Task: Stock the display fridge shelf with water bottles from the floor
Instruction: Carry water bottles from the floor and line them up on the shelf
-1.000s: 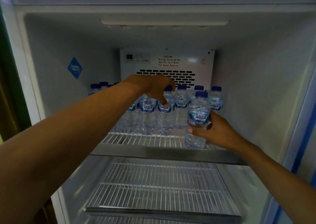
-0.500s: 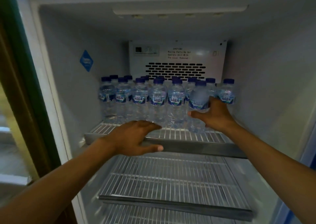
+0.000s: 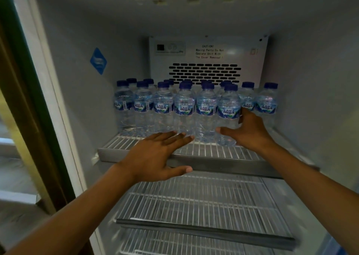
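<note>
Head view, right hand (image 3: 250, 132) spread beside front bottle (image 3: 228, 114), left hand (image 3: 153, 157) flat below.

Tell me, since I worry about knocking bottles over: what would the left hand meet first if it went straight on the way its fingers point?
Probably the front-row bottle just beyond the left hand; its straight fingers point at that bottle's base above the shelf. Depth is unclear.

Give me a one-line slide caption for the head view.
Both hands, left and right, open at the top wire shelf beside rows of Aqua water bottles.
</note>
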{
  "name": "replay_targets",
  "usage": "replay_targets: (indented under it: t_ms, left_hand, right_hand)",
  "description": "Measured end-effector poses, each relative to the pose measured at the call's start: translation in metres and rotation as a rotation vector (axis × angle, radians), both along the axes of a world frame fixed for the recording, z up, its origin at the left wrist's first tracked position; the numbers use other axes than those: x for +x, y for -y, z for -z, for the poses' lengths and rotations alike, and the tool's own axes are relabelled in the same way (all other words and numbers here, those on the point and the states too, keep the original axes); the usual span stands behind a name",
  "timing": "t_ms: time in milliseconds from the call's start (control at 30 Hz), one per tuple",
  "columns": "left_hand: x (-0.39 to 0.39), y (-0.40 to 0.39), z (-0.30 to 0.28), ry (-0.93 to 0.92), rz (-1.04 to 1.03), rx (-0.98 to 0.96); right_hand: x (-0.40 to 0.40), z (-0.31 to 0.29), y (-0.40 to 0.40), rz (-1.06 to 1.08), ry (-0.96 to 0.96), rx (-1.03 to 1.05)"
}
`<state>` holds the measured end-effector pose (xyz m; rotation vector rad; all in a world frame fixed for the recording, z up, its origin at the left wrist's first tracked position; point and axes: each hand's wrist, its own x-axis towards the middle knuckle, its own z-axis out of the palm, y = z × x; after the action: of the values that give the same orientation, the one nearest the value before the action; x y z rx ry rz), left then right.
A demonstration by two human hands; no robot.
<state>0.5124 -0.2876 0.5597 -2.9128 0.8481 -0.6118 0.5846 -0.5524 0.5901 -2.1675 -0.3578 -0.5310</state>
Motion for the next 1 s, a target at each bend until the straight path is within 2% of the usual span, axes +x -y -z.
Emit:
replay_targets:
  t_ms: [733, 867, 1000]
  left_hand:
    - [0.002, -0.002, 0.004, 0.041, 0.006, -0.025]
    - [0.001, -0.002, 0.002, 0.051, 0.003, -0.029]
    - [0.000, -0.002, 0.000, 0.056, 0.001, -0.018]
  right_hand:
    - [-0.001, -0.005, -0.004, 0.054, -0.094, -0.019]
    - [-0.012, -0.002, 0.000, 0.078, -0.184, -0.002]
    - [-0.032, 0.005, 0.009, 0.132, -0.196, -0.156]
